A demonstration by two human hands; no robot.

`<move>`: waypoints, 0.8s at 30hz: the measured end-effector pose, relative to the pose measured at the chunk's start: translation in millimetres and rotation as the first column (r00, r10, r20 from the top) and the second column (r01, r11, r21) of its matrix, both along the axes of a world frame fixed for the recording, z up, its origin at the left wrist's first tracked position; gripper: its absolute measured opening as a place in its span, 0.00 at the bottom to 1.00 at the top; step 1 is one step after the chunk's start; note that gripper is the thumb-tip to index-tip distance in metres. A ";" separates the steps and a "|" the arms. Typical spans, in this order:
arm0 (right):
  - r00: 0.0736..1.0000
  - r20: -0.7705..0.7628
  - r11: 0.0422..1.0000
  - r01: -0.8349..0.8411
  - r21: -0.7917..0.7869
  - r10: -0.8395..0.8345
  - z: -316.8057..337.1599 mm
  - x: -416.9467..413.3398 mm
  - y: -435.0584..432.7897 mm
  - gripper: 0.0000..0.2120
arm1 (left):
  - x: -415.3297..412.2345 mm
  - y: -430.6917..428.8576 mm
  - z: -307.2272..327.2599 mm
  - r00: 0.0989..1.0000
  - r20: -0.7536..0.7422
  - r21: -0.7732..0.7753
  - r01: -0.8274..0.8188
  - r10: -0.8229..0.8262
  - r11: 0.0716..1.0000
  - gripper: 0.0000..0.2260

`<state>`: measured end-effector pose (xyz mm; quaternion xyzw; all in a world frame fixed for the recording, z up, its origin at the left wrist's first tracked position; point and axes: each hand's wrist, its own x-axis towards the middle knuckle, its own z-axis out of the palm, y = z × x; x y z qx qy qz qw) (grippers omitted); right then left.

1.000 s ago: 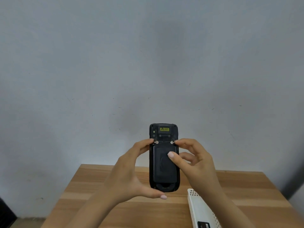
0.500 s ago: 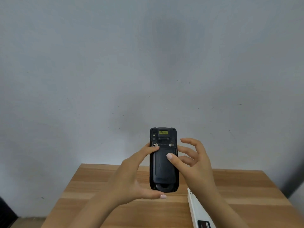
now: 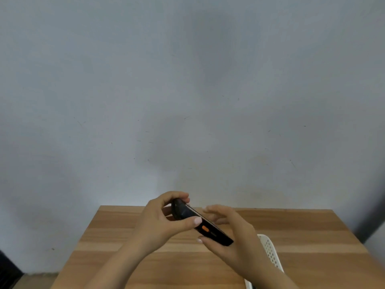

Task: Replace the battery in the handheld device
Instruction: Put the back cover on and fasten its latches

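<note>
The handheld device (image 3: 212,231) lies edge-on, long axis slanting down-right.

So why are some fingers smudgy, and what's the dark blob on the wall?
Head view: fingertips of the right hand smear, likely motion blur, while the handheld device and left hand look sharper. Head view: the wall patch is a soft shadow, not glare; table edges splay from the wide lens.

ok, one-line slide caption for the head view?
Left hand grips the black handheld device edge-on above the wooden table; right hand at its lower end, white basket beside.
</note>
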<state>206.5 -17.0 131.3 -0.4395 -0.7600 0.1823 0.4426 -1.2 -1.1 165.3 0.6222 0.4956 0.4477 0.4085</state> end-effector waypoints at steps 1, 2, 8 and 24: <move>1.000 0.020 0.995 -0.011 -0.103 0.013 1.5 5.3 1.6 0.30 | -1.0 -1.6 -1.9 1.000 0.011 0.019 0.018 -0.019 1.000 0.26; 0.999 0.030 0.976 -0.029 -0.214 0.036 3.1 11.7 3.6 0.32 | -2.5 -3.0 -3.4 0.999 0.013 0.040 0.037 -0.038 0.998 0.26; 0.952 -0.100 0.736 -0.287 -0.613 0.289 0.5 30.8 11.6 0.26 | -19.1 -5.2 -19.6 0.973 -0.048 0.070 0.229 -0.226 0.971 0.32; 0.941 0.328 0.591 0.222 -0.776 0.077 -111.3 -12.9 16.3 0.35 | -12.6 53.3 -123.6 0.607 -0.661 -0.251 0.377 -0.442 0.892 0.40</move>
